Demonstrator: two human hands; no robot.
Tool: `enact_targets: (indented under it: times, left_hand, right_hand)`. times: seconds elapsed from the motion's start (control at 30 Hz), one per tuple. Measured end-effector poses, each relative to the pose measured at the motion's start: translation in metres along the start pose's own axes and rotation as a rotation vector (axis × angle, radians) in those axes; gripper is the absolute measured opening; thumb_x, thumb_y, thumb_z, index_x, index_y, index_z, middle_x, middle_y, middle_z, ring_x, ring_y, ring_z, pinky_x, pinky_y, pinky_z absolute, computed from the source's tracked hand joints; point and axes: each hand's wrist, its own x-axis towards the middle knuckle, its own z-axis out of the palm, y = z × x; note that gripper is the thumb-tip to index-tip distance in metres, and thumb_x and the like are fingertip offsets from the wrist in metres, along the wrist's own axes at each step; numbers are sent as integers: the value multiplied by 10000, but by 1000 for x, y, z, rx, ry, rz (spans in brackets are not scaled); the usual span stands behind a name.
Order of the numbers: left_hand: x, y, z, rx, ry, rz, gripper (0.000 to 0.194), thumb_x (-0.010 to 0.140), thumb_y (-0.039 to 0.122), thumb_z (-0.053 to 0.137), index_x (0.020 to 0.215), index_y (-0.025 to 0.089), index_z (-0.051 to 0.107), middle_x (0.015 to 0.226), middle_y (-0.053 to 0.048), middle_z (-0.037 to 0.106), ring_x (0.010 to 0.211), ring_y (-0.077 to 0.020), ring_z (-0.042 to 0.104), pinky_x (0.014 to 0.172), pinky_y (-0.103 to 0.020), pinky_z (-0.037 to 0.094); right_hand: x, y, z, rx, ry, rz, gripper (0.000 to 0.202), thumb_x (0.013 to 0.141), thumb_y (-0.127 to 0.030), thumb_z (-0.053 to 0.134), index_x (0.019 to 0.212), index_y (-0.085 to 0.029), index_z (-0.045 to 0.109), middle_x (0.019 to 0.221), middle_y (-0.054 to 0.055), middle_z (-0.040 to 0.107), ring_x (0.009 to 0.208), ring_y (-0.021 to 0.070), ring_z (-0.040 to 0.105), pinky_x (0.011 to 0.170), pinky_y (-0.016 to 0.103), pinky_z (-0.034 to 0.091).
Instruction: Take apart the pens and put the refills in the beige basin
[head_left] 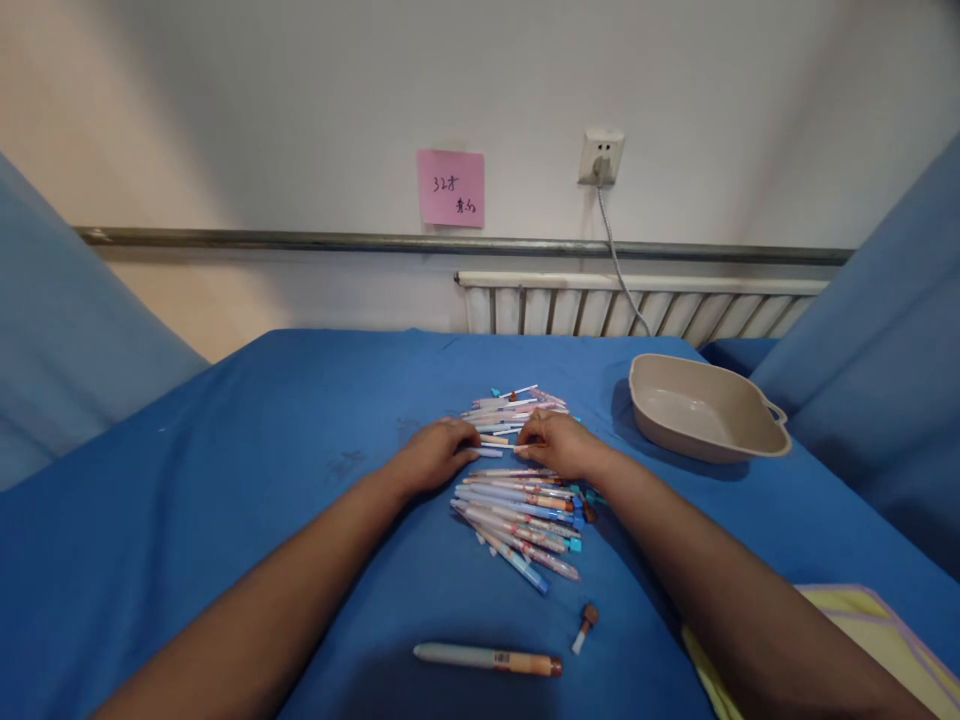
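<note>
Working on a blue cloth [225, 450]

A beige basin [705, 408] sits far right. Pens [517, 498] lie in near and far piles. Between them, the left hand [437, 455] pinches a lavender pen [491, 453]; the right hand [562, 443] has narrowed fingers, their hold I cannot tell.

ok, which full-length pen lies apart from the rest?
The pale pen with the orange-and-brown end, nearest the camera. It lies alone on the blue cloth; the other pens are bunched farther back.
</note>
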Motion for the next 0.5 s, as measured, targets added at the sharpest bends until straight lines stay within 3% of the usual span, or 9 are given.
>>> enact_targets:
  times: [0.13, 0.3, 0.4, 0.5]
  left_hand:
    - [10, 6, 14, 95, 112, -19, 114, 802, 287, 581, 865, 199, 616, 919, -48, 618, 897, -209, 548, 812, -309, 407]
    - [21, 9, 15, 137, 153, -116, 121, 838, 301, 539, 845, 194, 594, 891, -51, 591, 837, -199, 549, 727, -292, 414]
    - [23, 11, 17, 140, 172, -142, 128, 862, 289, 497, 857, 186, 572, 884, -53, 583, 804, -189, 548, 701, -285, 409]
    - [20, 12, 17, 113, 198, -142, 132, 868, 287, 481, 877, 183, 561, 881, -50, 580, 778, -179, 546, 691, -282, 407]
  right_hand:
    - [-1, -1, -5, -156, -31, 13, 181, 828, -328, 592, 939, -203, 660, 910, 56, 606, 865, 171, 554, 761, 253, 383]
    - [3, 1, -4, -316, 18, 99, 158, 885, -272, 503, 947, -184, 618, 974, 77, 616, 932, 189, 556, 805, 266, 377]
    - [4, 4, -3, -301, 53, 172, 156, 893, -252, 483, 974, -173, 591, 1009, 89, 610, 923, 186, 562, 775, 264, 389]
    - [2, 5, -4, -163, 50, 151, 163, 813, -241, 599, 958, -169, 591, 964, 76, 624, 870, 181, 572, 735, 259, 403]
